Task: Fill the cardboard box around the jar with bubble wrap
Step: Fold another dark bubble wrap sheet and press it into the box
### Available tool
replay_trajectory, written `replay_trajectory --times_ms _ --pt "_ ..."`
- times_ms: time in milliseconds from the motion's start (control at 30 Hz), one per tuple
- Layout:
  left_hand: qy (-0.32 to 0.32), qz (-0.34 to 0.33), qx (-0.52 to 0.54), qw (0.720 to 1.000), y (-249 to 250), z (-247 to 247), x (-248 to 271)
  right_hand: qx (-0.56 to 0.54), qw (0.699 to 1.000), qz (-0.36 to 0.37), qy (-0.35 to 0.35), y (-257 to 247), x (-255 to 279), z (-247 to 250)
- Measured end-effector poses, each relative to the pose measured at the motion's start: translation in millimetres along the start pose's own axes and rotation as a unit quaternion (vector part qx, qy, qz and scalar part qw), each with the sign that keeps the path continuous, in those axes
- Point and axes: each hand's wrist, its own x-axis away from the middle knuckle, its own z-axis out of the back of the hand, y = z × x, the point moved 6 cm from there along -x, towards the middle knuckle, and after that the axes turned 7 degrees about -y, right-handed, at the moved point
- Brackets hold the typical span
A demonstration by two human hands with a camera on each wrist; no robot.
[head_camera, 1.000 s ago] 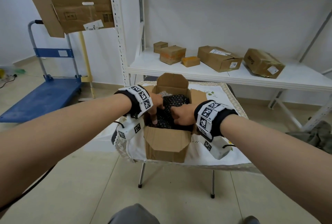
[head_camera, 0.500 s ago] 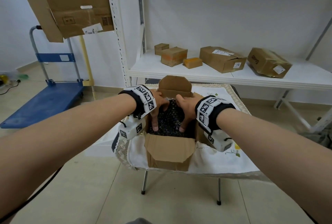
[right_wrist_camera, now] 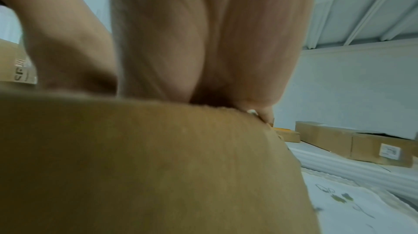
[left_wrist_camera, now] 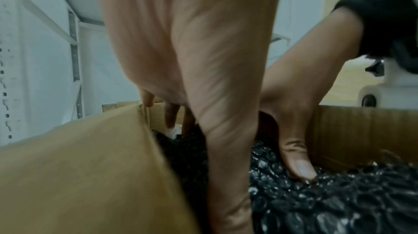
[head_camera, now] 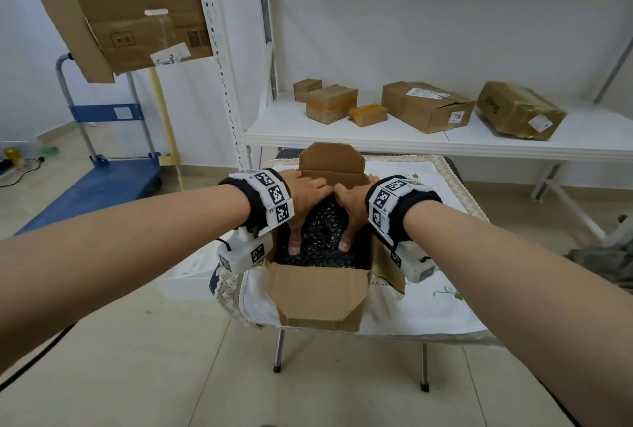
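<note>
While both hands reach into the open brown cardboard box (head_camera: 318, 293) on the white cloth-covered small table (head_camera: 428, 310), the left hand (head_camera: 303, 202) and right hand (head_camera: 351, 204) press spread, fairly straight fingers and thumbs onto the black bubble wrap (head_camera: 323, 238) filling it, gripping nothing. Any jar is hidden beneath the wrap.
</note>
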Motion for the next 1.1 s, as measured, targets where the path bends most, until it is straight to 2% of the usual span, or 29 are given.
replay_trajectory --times_ms 167,233,267,333,367,400,533,700,733,767,833,900,967,1033,1100 --pt "-0.062 0.012 0.027 0.998 0.0 -2.5 -0.5 -0.049 0.998 0.018 0.046 2.8 4.4 -0.2" --pt "-0.074 0.050 0.030 0.996 -4.7 -5.8 1.8 -0.106 0.985 0.051 0.126 4.9 16.2 11.5" --pt "-0.078 0.067 0.029 0.994 -6.5 -7.5 1.3 -0.144 0.967 0.067 0.201 8.4 27.1 21.9" --pt "-0.082 0.083 0.030 0.993 -10.3 -10.8 -0.5 -0.203 0.904 0.072 0.368 19.5 44.9 41.2" --pt "-0.076 0.077 0.027 0.994 -9.1 -9.8 0.4 -0.221 0.881 0.062 0.415 24.1 51.2 47.3" --pt "-0.067 0.063 0.024 0.995 -6.4 -7.5 2.7 -0.240 0.874 0.054 0.420 25.9 51.1 49.8" --pt "0.011 0.015 0.028 0.999 6.6 11.3 23.4 -0.293 0.899 0.062 0.318 15.5 43.3 45.0" --pt "0.160 0.026 0.097 0.982 -0.4 25.8 51.6 -0.266 0.930 0.036 0.252 12.2 36.8 26.7" --pt "0.173 0.034 0.110 0.978 -4.7 26.5 53.0 -0.260 0.937 0.028 0.232 12.0 34.9 22.1" --pt "0.169 0.038 0.131 0.976 -8.5 25.1 51.9 -0.260 0.942 0.024 0.211 12.1 33.5 19.0" --pt "0.123 0.032 0.177 0.976 -12.8 17.4 44.9 -0.253 0.953 0.018 0.166 12.5 31.2 14.9" --pt "0.070 0.030 0.172 0.982 -10.8 9.0 37.8 -0.215 0.970 0.007 0.116 9.6 32.6 12.9" --pt "0.043 0.036 0.153 0.987 -6.5 3.8 32.1 -0.190 0.979 0.008 0.076 3.3 39.5 11.9" --pt "0.015 0.049 0.162 0.986 -5.3 -2.1 28.6 -0.190 0.978 0.031 0.076 -8.5 53.7 15.6" --pt "0.002 0.054 0.176 0.983 -6.6 -7.2 28.3 -0.207 0.968 0.068 0.124 -22.2 71.7 25.1"
